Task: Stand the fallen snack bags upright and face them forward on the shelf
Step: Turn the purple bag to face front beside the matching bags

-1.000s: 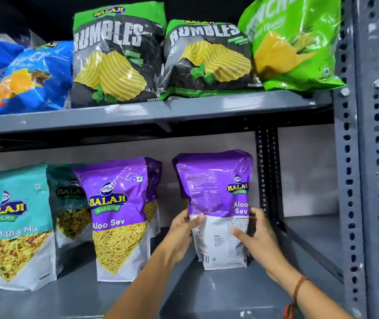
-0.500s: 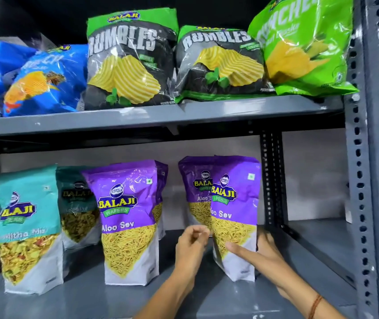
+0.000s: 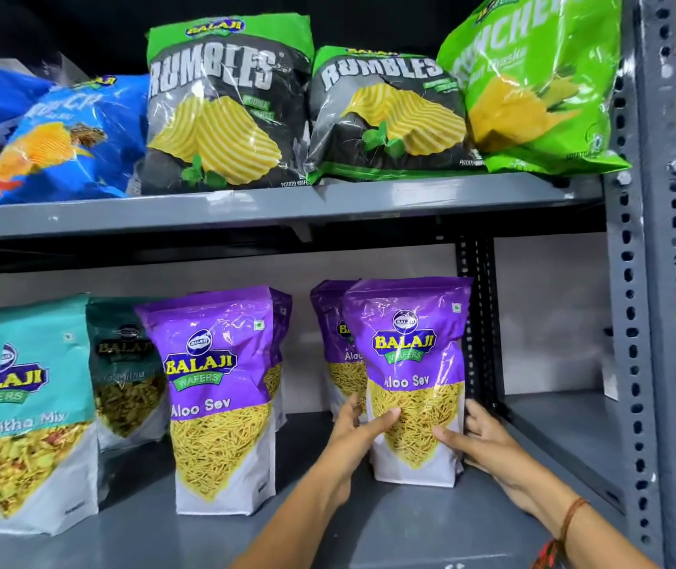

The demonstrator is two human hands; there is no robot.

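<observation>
A purple Aloo Sev bag (image 3: 410,347) stands upright on the lower grey shelf (image 3: 369,531), its front label towards me. My left hand (image 3: 358,429) grips its lower left edge, thumb across the front. My right hand (image 3: 477,435) holds its lower right side. Right behind it stands a second purple Aloo Sev bag (image 3: 334,347), mostly hidden. Further left another purple Aloo Sev bag (image 3: 221,396) stands upright, with one more behind it.
A teal Mitha Mix bag (image 3: 32,412) and a dark green bag (image 3: 127,371) stand at the left. The upper shelf (image 3: 246,207) carries Rumbles bags (image 3: 225,108), blue bags (image 3: 61,137) and a light green bag (image 3: 533,84). A perforated grey upright (image 3: 631,322) stands at the right.
The bag showed its back a second ago; both hands turned it so its front faces me and set it further right, square on the shelf. The camera view has shifted slightly.
</observation>
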